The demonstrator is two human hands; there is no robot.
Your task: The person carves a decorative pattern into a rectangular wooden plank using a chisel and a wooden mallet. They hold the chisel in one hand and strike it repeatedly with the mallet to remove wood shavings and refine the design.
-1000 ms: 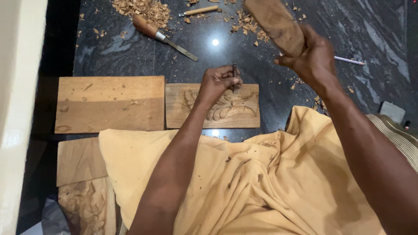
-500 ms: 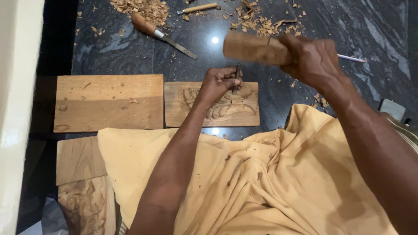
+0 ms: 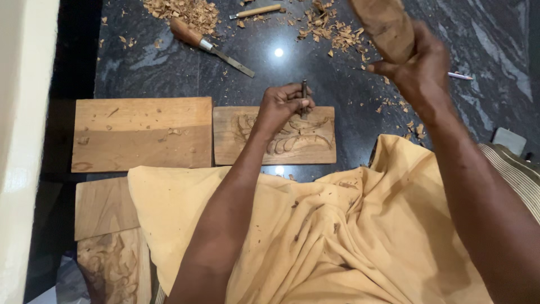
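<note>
The left hand (image 3: 281, 107) was closed around a small metal chisel (image 3: 304, 93), holding it upright with its tip on the carved panel (image 3: 304, 141). The right hand (image 3: 419, 70) was wrapped tight around a wooden mallet (image 3: 385, 28), lifted above and to the right of the panel. By the look of it, the step in hand was driving the chisel into the relief pattern; the next blow would need the mallet to land squarely on the chisel's top while the left hand kept the blade steady on its line.

The panel lay flat on a dark polished stone floor (image 3: 478, 50). Just left of the panel, touching its edge, sat a plain board (image 3: 140, 135). Beyond the panel lay a wooden-handled chisel (image 3: 208, 45), a thinner tool (image 3: 256, 11) and scattered wood shavings (image 3: 185, 11). Below the panel a yellow cloth (image 3: 315, 236) covered the lap, and a pale wall (image 3: 22, 141) stood far left.
</note>
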